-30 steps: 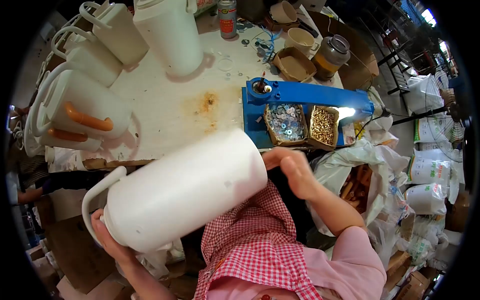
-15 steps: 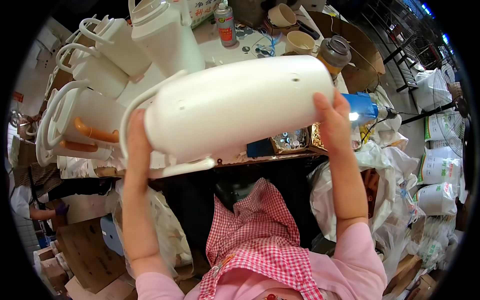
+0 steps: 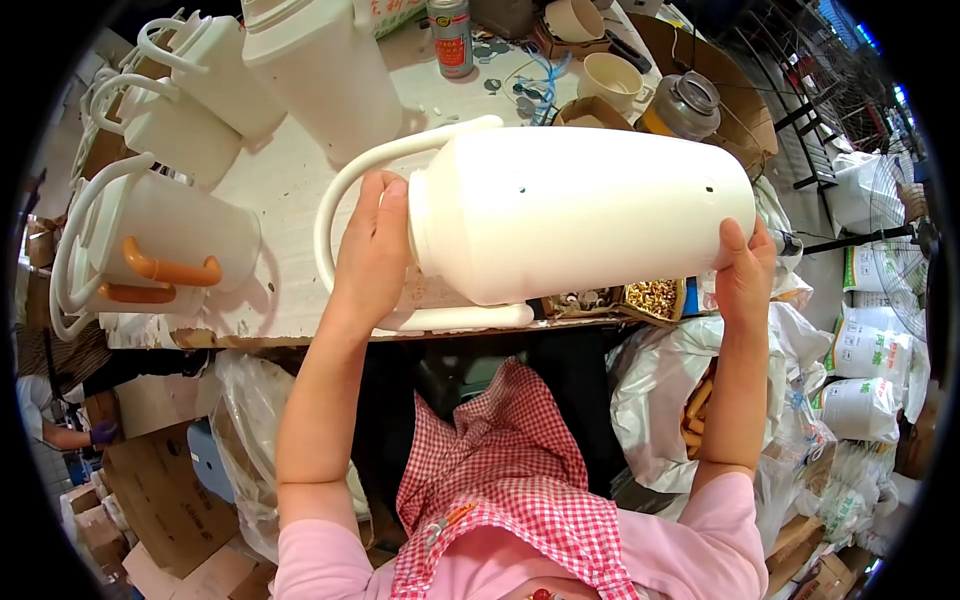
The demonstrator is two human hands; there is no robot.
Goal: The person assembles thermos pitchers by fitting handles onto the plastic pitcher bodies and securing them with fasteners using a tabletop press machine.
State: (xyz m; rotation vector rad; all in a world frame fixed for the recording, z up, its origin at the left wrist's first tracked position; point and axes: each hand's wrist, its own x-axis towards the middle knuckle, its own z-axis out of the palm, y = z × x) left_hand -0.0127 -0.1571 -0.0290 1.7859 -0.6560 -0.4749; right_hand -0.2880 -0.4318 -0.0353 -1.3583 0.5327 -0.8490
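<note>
Lying on its side in the air above the bench's front edge is a white thermos jug body [image 3: 600, 215] with two small holes along its side. My left hand [image 3: 375, 245] grips its neck end at the left, fingers partly hidden. A white curved carrying handle [image 3: 338, 190] loops around that hand. My right hand [image 3: 745, 265] holds the base end, thumb on the near side and the other fingers mostly hidden. Orange handles [image 3: 170, 268] show against another white jug [image 3: 205, 220] standing to the left.
More white jugs [image 3: 320, 80] stand at the back left of the bench [image 3: 300, 225]. Behind the held jug are a spray can [image 3: 451, 40], beige cups [image 3: 612, 80] and a glass jar [image 3: 686, 105]. Small brass parts [image 3: 655, 297] fill a box near the front edge. An open bag [image 3: 650, 390] holds orange handles.
Both hands have carried the jug body to the right, and it has gone from slanting up at the right to nearly level. Its two holes now face up more clearly. The blue tool is now hidden.
</note>
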